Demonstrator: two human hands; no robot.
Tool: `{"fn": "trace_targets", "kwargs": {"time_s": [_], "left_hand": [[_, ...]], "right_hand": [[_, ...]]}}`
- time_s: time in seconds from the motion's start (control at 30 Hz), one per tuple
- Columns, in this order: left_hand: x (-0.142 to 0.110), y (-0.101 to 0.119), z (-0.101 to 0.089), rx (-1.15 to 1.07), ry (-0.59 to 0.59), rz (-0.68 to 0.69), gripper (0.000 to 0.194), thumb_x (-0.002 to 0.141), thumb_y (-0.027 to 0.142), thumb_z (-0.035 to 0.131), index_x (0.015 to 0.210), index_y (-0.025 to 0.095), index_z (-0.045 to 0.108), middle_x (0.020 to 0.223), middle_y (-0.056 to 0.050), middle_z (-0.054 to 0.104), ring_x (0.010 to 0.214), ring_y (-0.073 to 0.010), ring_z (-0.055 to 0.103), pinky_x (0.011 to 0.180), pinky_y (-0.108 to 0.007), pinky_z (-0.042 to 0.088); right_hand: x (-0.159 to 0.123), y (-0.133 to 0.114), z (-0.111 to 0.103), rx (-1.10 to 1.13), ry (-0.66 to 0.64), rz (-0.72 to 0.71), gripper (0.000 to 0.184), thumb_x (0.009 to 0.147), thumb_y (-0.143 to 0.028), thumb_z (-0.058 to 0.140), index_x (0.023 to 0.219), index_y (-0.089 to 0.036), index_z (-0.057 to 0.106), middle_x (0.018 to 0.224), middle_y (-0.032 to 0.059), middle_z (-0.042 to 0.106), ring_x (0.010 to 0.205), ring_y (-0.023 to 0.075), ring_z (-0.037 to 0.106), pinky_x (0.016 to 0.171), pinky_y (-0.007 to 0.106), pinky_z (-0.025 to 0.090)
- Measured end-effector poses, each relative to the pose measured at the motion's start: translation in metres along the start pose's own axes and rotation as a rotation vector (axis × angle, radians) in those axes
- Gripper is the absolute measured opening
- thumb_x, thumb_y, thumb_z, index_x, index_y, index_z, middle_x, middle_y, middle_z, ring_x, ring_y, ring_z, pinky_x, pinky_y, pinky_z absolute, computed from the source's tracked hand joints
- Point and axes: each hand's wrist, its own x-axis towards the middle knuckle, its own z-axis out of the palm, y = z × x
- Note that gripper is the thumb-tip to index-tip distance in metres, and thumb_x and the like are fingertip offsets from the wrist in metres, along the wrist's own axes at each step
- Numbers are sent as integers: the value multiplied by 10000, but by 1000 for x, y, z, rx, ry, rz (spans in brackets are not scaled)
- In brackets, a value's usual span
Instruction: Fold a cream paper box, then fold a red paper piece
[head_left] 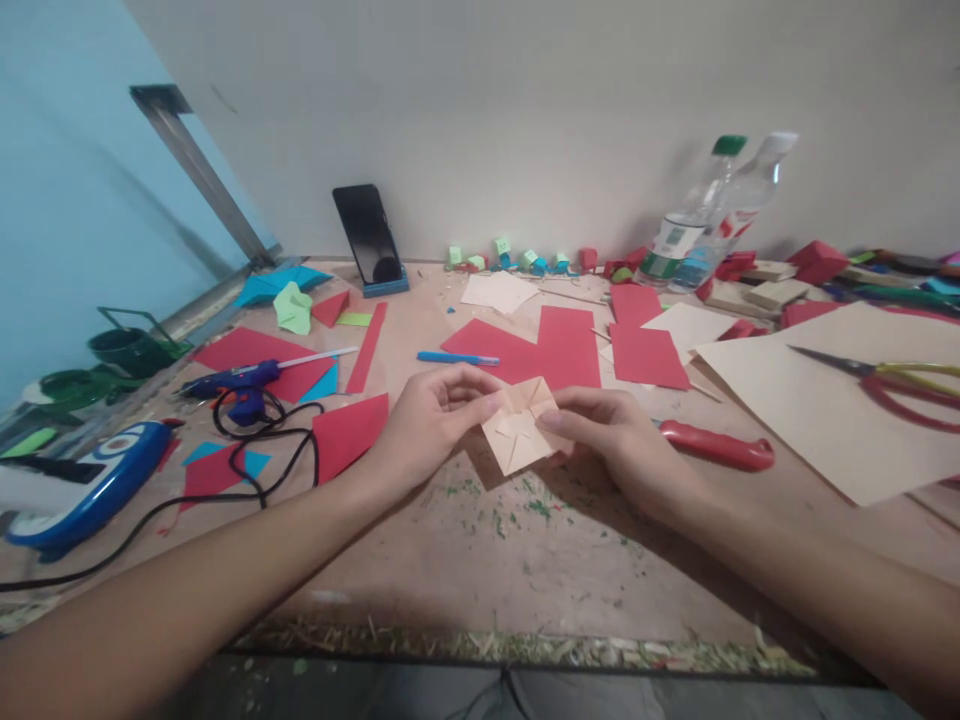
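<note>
Left: dark-blue plastic glue gun (244,377), lying partly on a red paper sheet (236,347). Then a black phone (367,235), propped in a blue stand (385,285) near the grey wall (525,120). Left hand (427,422): thumb and fingers pinching upper-left edge of a small, creased, folded cream paper square (517,452), mid-view above the wooden table (390,570). Right hand (622,430): pinching its right edge. Just right of that hand: tool with red plastic handle (720,446). Far right: metal scissors (870,370) with red and yellow handles, on a large cream paper sheet (832,445).
</note>
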Motion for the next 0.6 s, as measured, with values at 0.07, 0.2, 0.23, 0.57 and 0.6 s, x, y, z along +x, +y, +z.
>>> {"fn": "trace_targets", "kwargs": {"time_s": [0.07, 0.2, 0.23, 0.57, 0.6], "left_hand": [[-1, 0, 0, -20, 9, -14, 111, 803, 240, 808, 851, 176, 731, 819, -23, 746, 765, -155, 690, 701, -265, 529], [-3, 2, 0, -70, 8, -56, 144, 790, 243, 810, 861, 172, 706, 810, -14, 737, 722, -138, 675, 666, -240, 507], [-3, 3, 0, -85, 5, -72, 152, 792, 248, 806, 866, 171, 698, 811, -15, 736, 709, -135, 671, 656, -238, 503], [-10, 7, -1, 641, -5, 470, 101, 957, 148, 622, 967, 206, 705, 1136, -78, 725, 1093, -212, 681, 928, -355, 536], [-12, 7, -1, 707, -7, 526, 114, 963, 144, 620, 982, 204, 716, 1160, -87, 722, 1117, -219, 675, 955, -369, 528]], "right_hand": [[1, 1, -1, 10, -23, 20, 254, 819, -413, 835, 925, -182, 829, 795, 28, 739, 669, 122, 581, 654, 268, 433], [1, 3, -1, 22, -31, 41, 256, 801, -411, 851, 871, -166, 823, 784, 40, 740, 661, 120, 589, 640, 255, 451], [1, 3, -1, 32, -27, 45, 260, 793, -410, 856, 874, -166, 823, 803, 49, 752, 675, 129, 608, 646, 257, 466], [-3, -7, 5, -84, 26, -16, 265, 789, -430, 820, 710, -179, 787, 699, 30, 712, 630, 144, 593, 619, 273, 470], [-3, -8, 5, -113, 26, -25, 264, 792, -426, 810, 697, -182, 780, 688, 26, 703, 632, 147, 592, 624, 276, 470]]}}
